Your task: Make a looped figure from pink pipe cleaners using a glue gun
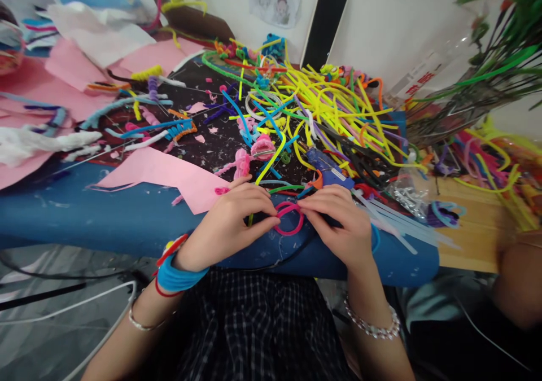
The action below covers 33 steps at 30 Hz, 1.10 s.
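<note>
Both of my hands meet at the near edge of a blue-covered table. My left hand and my right hand each pinch one side of a pink pipe cleaner bent into a small loop between them. All the fingers are curled closed on it. A thin green stem lies just behind the loop. Blue and red pipe cleaners are wrapped round my left wrist.
A big heap of yellow, blue and other pipe cleaners covers the table behind my hands. A blue glue gun lies close by. Pink paper is at left, a phone leans on the wall, and another person's arm is at right.
</note>
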Motion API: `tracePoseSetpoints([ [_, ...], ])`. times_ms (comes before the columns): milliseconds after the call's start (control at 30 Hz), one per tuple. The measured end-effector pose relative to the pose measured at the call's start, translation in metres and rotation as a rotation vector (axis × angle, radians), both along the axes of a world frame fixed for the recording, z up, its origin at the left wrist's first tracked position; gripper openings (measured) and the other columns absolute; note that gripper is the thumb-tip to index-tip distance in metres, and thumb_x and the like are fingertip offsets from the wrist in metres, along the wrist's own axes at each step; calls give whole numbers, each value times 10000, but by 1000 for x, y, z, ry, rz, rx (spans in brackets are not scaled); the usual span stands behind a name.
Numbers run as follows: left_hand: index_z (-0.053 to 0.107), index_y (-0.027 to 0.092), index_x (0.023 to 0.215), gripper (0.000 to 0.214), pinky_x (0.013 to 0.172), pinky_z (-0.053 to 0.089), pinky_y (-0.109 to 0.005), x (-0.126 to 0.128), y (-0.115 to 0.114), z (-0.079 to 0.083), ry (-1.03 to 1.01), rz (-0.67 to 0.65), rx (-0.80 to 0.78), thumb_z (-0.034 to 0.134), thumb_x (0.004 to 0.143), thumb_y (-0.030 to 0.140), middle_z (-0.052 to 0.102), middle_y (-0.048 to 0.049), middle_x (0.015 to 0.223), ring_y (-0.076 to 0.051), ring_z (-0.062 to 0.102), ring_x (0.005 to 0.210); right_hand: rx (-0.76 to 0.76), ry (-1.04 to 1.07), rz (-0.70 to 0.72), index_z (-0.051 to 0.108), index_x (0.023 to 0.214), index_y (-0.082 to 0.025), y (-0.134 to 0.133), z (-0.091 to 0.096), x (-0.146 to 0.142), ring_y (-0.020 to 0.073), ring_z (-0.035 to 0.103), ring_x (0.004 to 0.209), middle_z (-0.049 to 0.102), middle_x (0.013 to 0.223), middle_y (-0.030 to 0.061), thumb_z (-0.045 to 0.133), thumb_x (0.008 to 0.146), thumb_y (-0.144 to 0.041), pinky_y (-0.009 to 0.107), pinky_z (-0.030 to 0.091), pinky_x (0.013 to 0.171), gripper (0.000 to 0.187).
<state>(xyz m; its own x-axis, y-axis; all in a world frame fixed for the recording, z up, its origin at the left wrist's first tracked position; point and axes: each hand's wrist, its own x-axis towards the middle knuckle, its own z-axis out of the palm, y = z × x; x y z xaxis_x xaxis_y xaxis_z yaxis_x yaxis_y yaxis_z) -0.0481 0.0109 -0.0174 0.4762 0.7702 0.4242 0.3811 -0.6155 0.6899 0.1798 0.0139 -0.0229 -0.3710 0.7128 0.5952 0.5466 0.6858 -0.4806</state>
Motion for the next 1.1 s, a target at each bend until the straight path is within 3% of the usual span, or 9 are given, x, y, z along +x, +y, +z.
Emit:
tracePoseSetpoints([
  [167,692,187,873,53,953,475,-384,1,-1,0,-6,6,-3,670,898,228,738,-29,899,-199,669,971,99,-9,-88,721,945,-244,-7,4,-3,217,648,925,735,945,48,689,856,-143,417,508,849,138],
  [367,691,169,849,54,963,456,-389,2,0,0,-2,-1,9,680,889,204,740,-28,875,-196,667,961,187,-232,-135,738,892,-223,-33,-1,-10,196,560,805,702,836,31,761,824,-269,392,448,805,85],
  [700,704,164,876,28,1056,395,-383,-1,-1,4,27,-20,-6,695,877,190,737,-35,905,-184,662,979,115,-294,-91,728,905,-204,-37,-8,-9,186,512,845,715,857,24,683,893,-196,370,400,863,47],
  [1100,674,180,931,116,972,461,-326,-1,-2,4,65,-46,-9,643,883,79,733,-22,925,-178,619,1045,78,-232,-53,709,928,-184,-36,-10,-10,176,473,860,743,890,-2,645,926,-186,342,398,860,64],
])
